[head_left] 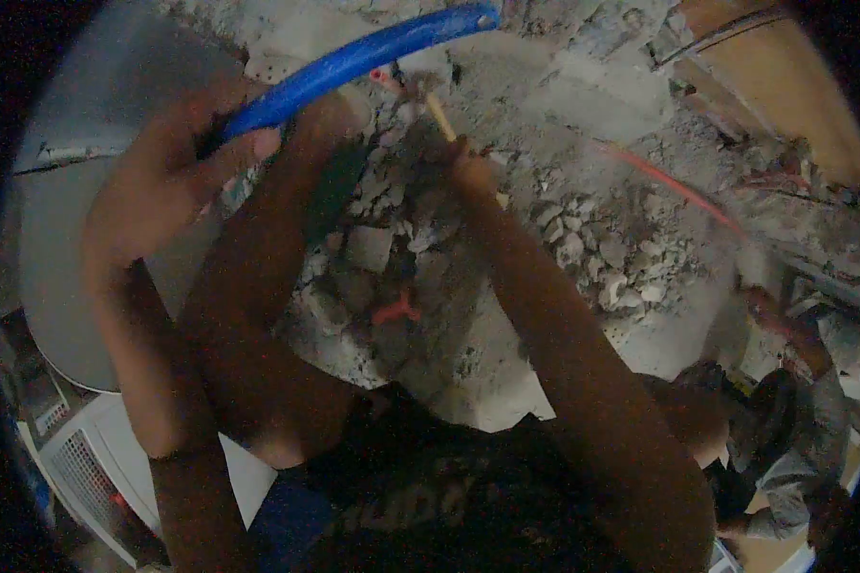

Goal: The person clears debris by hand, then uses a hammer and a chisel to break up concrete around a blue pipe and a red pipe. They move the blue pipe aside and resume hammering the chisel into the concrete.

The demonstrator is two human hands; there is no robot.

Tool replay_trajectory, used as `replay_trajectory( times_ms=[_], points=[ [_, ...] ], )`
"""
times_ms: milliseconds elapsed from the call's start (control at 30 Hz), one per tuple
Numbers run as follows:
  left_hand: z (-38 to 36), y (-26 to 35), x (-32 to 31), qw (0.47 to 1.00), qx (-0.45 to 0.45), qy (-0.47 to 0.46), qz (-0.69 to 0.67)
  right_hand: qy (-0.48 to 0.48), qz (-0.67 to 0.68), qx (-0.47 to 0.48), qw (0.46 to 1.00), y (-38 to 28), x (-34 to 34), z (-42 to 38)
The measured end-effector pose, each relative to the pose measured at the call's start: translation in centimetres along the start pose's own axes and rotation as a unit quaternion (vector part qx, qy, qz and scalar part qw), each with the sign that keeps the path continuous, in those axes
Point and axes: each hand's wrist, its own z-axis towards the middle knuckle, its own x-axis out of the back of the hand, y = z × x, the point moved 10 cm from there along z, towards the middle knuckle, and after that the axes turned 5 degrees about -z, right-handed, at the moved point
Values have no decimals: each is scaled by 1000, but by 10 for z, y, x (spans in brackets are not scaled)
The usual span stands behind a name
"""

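Observation:
My left hand (pixel 167 177) is closed round the lower end of a curved blue bar (pixel 363 62), which stretches up and right over the rubble and has a small round spot at its far tip. My right hand (pixel 473 172), farther forward over the ground, grips a thin yellowish stick (pixel 440 116) that points away from me. The stick's far end comes near a small red piece (pixel 380 76) in the grey dust. Between my arms lie broken chunks of rubble (pixel 368 248) and a red forked piece (pixel 397 310).
A red tube (pixel 674 181) curves across the dusty ground at right, beside a heap of pale stones (pixel 607 253). Another person (pixel 793 458) is low at the right edge. A brown board (pixel 774 72) lies at upper right; a white casing with a grille (pixel 91 473) stands lower left.

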Motion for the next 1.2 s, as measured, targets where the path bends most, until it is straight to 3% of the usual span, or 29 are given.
replay_trajectory(
  times_ms=[67, 100, 167, 200, 267, 300, 367, 467, 500, 567, 633, 667, 767, 800, 833, 900, 967, 1067, 1200],
  points=[
    [2, 2, 0, 998, -64, 14, 10, -66, -119, -101, 986, 40, -30, 2],
    [3, 1, -1, 996, -85, 17, 12, -67, -122, -105, 985, 43, -25, 1],
    [3, -29, 1, 998, 28, 35, -34, -135, -109, -56, 983, 1, 5, 2],
    [4, -30, -3, 999, 27, 31, -36, -181, -105, -22, 978, -18, 16, 4],
    [8, -5, -5, 995, -94, 22, -19, -262, -115, 34, 958, -35, 37, 0],
    [7, 2, -2, 995, -98, 25, -15, -307, -130, 59, 941, -28, 50, -16],
    [5, -6, -8, 1000, 2, 4, 0, -378, -171, 90, 905, -14, 79, -55],
    [11, -15, -3, 998, -54, 17, 14, -447, -211, 113, 862, 12, 107, -102],
    [9, -15, -3, 997, -71, 19, 20, -449, -196, 106, 865, 16, 113, -106],
    [8, -18, -3, 998, -22, -2, -50, -411, -80, 36, 908, 17, 119, -91],
    [8, -21, 0, 999, -8, 17, -39, -342, 155, -115, 920, 21, 118, -68],
    [9, -22, 4, 999, 6, 39, -30, -331, 220, -201, 895, 24, 101, -53],
    [22, -18, -5, 999, -30, -31, -21, -313, 360, -185, 859, -10, 54, -17],
    [22, -18, -8, 999, -32, -37, -16, -253, 183, -101, 945, -12, 36, 2],
    [20, -22, -5, 1000, -24, -1, -16, -181, -5, -15, 983, -21, 21, 15],
    [15, -20, 0, 999, -20, 31, -17, -101, -198, 64, 973, -44, 22, 17],
    [8, -23, 2, 998, 44, 26, -31, -95, -184, 80, 975, -61, 14, 22],
    [12, -48, 17, 996, 63, 51, 31, -137, -118, 98, 979, -81, 16, 20],
    [11, -29, 14, 999, 17, 33, 4, -225, -89, 102, 965, -76, 50, -27]
  ],
)
